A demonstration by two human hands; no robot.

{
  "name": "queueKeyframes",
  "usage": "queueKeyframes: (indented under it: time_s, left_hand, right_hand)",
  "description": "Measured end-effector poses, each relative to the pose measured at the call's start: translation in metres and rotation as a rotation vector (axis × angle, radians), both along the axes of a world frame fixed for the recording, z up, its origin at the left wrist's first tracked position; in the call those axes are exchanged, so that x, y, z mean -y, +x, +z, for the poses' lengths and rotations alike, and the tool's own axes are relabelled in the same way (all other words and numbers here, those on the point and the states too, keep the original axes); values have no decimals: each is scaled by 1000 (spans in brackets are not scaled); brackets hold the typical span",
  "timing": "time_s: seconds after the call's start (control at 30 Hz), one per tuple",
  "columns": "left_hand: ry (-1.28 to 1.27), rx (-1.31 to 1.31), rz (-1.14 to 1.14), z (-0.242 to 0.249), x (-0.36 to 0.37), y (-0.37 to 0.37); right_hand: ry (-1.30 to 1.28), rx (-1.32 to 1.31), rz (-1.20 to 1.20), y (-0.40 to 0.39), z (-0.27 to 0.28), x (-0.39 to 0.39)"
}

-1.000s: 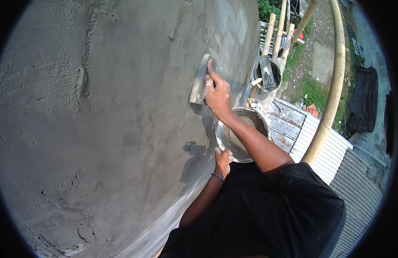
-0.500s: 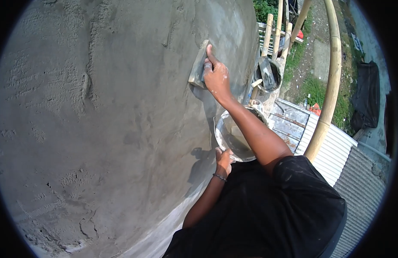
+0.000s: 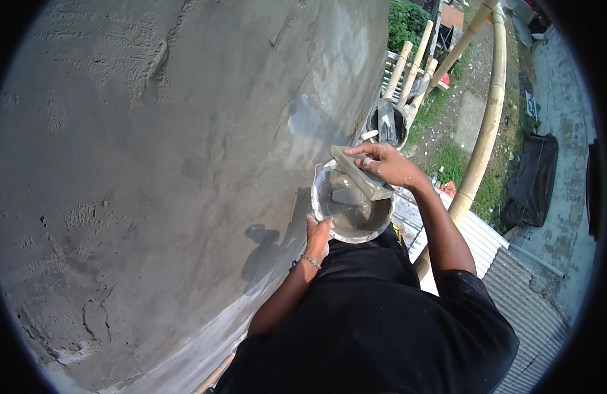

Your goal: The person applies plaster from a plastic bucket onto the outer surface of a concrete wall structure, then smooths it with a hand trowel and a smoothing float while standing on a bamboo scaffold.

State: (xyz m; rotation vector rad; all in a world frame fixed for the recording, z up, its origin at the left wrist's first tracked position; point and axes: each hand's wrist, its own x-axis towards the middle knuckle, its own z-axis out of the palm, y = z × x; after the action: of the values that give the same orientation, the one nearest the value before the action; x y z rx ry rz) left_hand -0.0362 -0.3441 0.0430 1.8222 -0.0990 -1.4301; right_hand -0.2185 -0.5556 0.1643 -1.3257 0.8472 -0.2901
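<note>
My right hand (image 3: 393,165) grips a plastering float (image 3: 361,173), a flat rectangular block coated in grey mortar. The float is tilted over the right side of a bucket (image 3: 321,187). Wet grey mortar (image 3: 346,197) lies inside the bucket, with a paler lump in it. My left hand (image 3: 318,235) holds the bucket by its near-left rim, thumb over the edge. To the left rises a wall (image 3: 152,184) of damp grey plaster, smooth in places and rough in others.
Past the float stands a second bucket (image 3: 400,134) with a trowel-like tool (image 3: 386,120) in it. Bamboo poles (image 3: 494,118) rise on the right. Far below lie corrugated roofing (image 3: 526,289), grass and a dark tarp-covered object (image 3: 532,180).
My right hand has brought the float off the wall, down and right, to above the bucket. My left hand keeps its hold on the bucket rim. The view has shifted slightly.
</note>
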Motion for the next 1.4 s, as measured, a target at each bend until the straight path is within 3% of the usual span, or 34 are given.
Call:
queueKeyframes:
  time_s: [0.1,0.17,0.27,0.33,0.43,0.53,0.6,0.67,0.7,0.77,0.83,0.9,0.97,1.03,1.07,1.1,1.17,1.2,1.23,1.3,1.4]
  left_hand:
    - [-75,-15,60,21,13,-13]
    - [-44,27,33,36,17,-19]
    - [-154,3,82,14,11,-26]
    - [-207,76,56,12,8,-25]
    - [-61,268,-31,-25,2,-25]
    - [-6,274,-83,24,8,-20]
    - [-10,236,-44,32,9,-16]
    - [-21,249,-18,30,3,-17]
    - [-6,316,6,20,2,-19]
    - [-2,300,23,-5,2,-18]
    - [27,224,50,32,0,-4]
    - [7,363,116,23,-1,-14]
    - [69,263,34,48,-4,-5]
    - [173,485,-173,36,-3,-10]
    - [168,464,311,-32,42,-28]
    - [162,451,340,-100,69,-49]
    - [108,299,409,-76,48,-44]
    - [-142,144,604,-130,66,-62]
    - [-143,146,614,-111,58,-57]
    - [135,552,267,-38,27,-46]
    - [23,477,337,-19,12,-37]
  right_hand:
    - [-417,-383,507,-5,-26,-18]
    - [-435,-396,657,11,-56,-40]
    - [-579,-494,779,28,-118,-69]
    - [-968,-747,732,38,-144,-87]
    - [-1080,-600,587,36,-173,-102]
    - [-1146,-660,664,44,-156,-102]
    - [-1168,-692,714,52,-156,-94]
    - [-1134,-565,898,51,-157,-84]
    - [-1195,-411,854,49,-154,-79]
    - [-1221,-418,851,54,-144,-80]
    - [-1254,-465,849,57,-137,-81]
    - [-1275,-365,770,63,-120,-89]
    - [-1261,-261,752,58,-128,-89]
    - [-1009,-356,808,61,-121,-89]
    - [-1039,-257,842,57,-130,-87]
    - [-1065,-161,862,54,-140,-85]
    - [-1129,-265,1022,50,-144,-90]
    - [-1176,-367,1155,50,-146,-96]
    - [-1181,-361,1162,43,-164,-93]
    - [-1494,-64,1098,31,-208,-82]
    - [-1443,-120,1078,39,-205,-92]
